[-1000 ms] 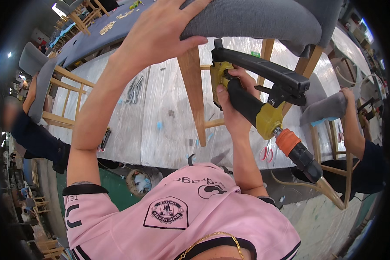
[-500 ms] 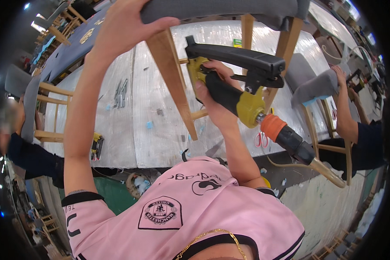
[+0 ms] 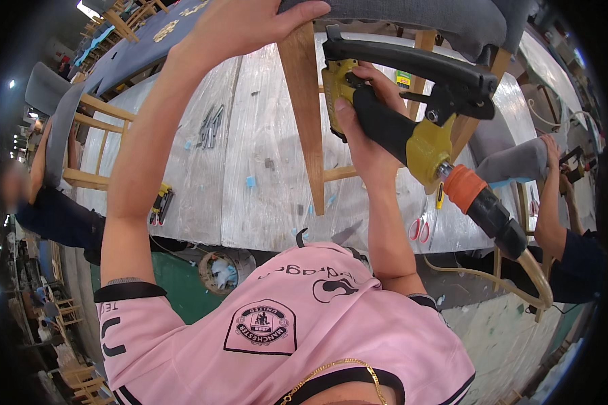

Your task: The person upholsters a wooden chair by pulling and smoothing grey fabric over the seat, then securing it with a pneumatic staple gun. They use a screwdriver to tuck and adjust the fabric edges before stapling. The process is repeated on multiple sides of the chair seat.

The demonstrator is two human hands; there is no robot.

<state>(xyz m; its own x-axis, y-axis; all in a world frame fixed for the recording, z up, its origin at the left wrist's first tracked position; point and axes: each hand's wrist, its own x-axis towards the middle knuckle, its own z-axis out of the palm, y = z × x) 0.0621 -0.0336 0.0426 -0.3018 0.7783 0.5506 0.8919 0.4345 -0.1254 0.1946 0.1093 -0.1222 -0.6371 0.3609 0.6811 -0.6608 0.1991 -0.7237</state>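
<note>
Across the top of the view hangs a chair with a grey upholstered seat and wooden legs. My left hand grips the seat's edge above the near leg, thumb laid along the fabric; its other fingers are partly out of view. In my right hand is a yellow and black pneumatic staple gun, fingers wrapped round its grip. An orange coupling joins it to an air hose. The gun's nose is close under the seat, beside the near leg; whether it touches cannot be seen.
A plastic-covered table carries staple strips, red-handled scissors, a yellow screwdriver and another stapler. Co-workers handle chairs at left and right. A waste bin stands below the table's edge.
The view has swung, so chair, hands and table sit farther right. My right hand has raised the staple gun slightly toward the seat. At right, a tool now shows in the co-worker's hand.
</note>
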